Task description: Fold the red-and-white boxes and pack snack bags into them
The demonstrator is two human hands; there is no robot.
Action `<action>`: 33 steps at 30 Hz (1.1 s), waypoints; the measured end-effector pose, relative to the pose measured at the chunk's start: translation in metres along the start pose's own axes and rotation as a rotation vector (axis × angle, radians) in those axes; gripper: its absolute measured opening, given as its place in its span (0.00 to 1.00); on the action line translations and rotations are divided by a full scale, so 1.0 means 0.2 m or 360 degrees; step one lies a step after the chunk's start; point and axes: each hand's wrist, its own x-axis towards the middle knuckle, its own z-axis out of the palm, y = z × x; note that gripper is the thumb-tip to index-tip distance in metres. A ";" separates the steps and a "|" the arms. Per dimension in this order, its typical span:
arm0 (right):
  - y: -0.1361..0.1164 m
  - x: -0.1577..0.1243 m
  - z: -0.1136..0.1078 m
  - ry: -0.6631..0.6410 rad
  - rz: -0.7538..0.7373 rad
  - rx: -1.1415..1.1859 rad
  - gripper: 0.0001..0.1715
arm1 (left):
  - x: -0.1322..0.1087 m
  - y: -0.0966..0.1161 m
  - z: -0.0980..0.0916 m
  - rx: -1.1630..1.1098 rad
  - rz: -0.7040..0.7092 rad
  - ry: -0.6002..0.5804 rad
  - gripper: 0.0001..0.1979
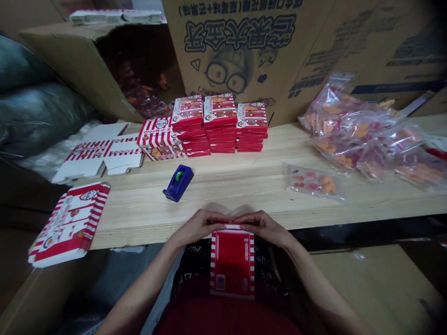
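Note:
My left hand [199, 227] and my right hand [261, 227] meet over the top edge of a red-and-white striped cardboard box [232, 265], gripping it from both sides. The box hangs below the front edge of the light wooden table [244, 190], in front of my body, with its red back panel facing up. Its upper edge is partly hidden by my fingers. Beyond my hands, a blue tape dispenser [178, 183] with green-cored tape stands on the table. Several stacks of matching closed red boxes [220, 123] rise further back.
Flat, unfolded box blanks [68, 223] lie at the table's left end, with more [101, 153] behind. Clear bags of orange-and-red items [359, 135] are heaped at the right, and a single bag [312, 181] lies nearer. Large cardboard cartons [244, 51] stand behind the table.

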 end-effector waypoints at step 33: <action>0.06 -0.18 0.22 0.0316 -0.0191 -0.0221 0.15 | -0.24 -0.05 0.05 -0.0026 0.0082 0.0119 0.15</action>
